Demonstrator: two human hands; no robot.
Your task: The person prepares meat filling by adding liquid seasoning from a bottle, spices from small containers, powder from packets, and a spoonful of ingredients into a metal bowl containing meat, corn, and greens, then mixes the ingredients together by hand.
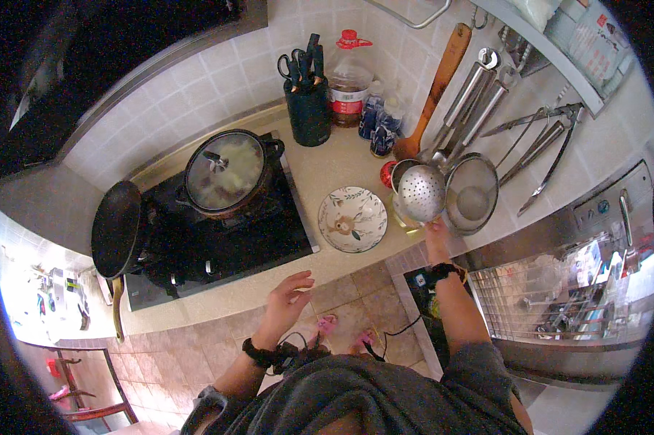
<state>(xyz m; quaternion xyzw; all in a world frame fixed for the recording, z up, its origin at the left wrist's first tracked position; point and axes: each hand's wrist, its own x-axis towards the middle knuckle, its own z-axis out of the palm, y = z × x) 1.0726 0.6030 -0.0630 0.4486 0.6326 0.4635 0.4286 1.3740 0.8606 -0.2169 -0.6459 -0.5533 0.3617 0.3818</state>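
My right hand (436, 234) reaches to the counter's right part, just below a perforated metal skimmer (422, 193); its fingers are partly hidden, so its grip is unclear. Beside the skimmer leans a round mesh strainer (472, 196). My left hand (291, 300) hovers in front of the counter edge with its fingers apart and nothing in it. Between the cooktop and the skimmer sits a patterned ceramic bowl (352, 219), with an animal and leaves on its inside. A pot with a glass lid (226, 171) stands on the black cooktop (218, 250), pale and dark food showing through the lid.
Behind the bowl stand a black knife block (308, 114), a large oil bottle (351, 81) and small dark bottles (386, 128). A wooden spatula (441, 81) and metal utensils (471, 103) line the right wall. A frying pan (116, 231) is at the cooktop's left, its handle past the counter edge.
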